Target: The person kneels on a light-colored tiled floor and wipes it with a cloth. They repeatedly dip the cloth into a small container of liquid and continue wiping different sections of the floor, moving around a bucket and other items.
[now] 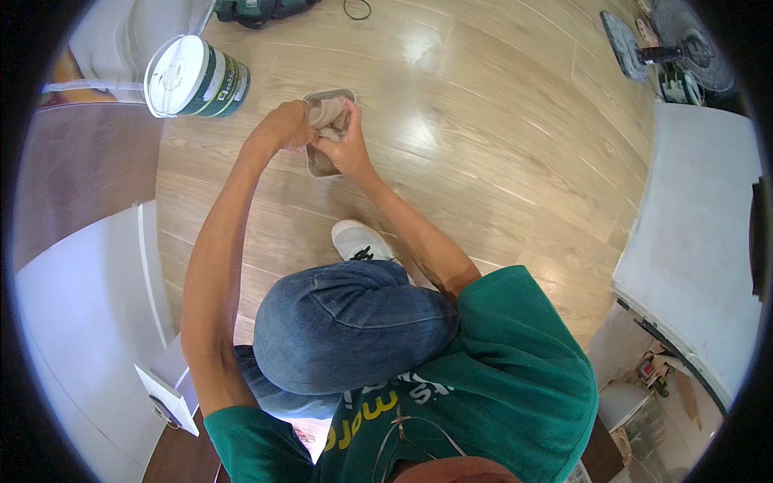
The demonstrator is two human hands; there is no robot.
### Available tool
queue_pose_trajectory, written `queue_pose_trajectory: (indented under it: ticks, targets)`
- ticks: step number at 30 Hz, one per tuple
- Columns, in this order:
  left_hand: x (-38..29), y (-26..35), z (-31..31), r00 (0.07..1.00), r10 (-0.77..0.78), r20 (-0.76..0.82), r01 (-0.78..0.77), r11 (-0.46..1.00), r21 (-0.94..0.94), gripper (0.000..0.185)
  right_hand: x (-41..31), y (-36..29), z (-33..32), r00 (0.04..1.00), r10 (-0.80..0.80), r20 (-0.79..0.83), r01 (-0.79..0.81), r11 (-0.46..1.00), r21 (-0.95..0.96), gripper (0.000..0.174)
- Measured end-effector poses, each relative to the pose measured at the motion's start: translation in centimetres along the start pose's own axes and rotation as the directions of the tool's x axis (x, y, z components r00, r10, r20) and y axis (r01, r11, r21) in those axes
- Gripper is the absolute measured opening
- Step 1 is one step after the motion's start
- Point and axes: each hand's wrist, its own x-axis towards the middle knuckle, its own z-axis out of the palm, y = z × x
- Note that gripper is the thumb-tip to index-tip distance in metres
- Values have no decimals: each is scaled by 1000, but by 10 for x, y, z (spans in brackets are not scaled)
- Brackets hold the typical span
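Note:
Both hands meet over a small rectangular clear plastic container point(324, 165) on the wood-look floor. A crumpled beige cloth point(330, 115) is bunched between them at the container's far end. My left hand point(291, 125) grips the cloth's left side, its fingers partly hidden. On the other side, my right hand point(350, 140) holds the cloth, thumb and fingers around its right edge. Brownish matter or liquid shows in the near part of the container; which of the two cannot be told.
A lidded paint bucket point(226, 84) lies left of the container. Dark green bag-like thing point(259, 11) and a thin black ring point(357, 8) are at the far edge. A fan point(694, 51) stands far right, beyond a white panel point(694, 211). My shoe point(361, 243) is near the container.

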Motion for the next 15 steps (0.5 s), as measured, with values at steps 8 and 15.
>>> queue_pose_trajectory:
  ticks: [8,15]
  targets:
    - [7,17,19,992,-110,68,62,864,499,36,-10,-27,7,966,-246,75,232,706,-669,92]
    - [-5,9,33,977,149,-153,-24,788,616,14,3,-26,13,997,-50,64,81,628,-774,65]
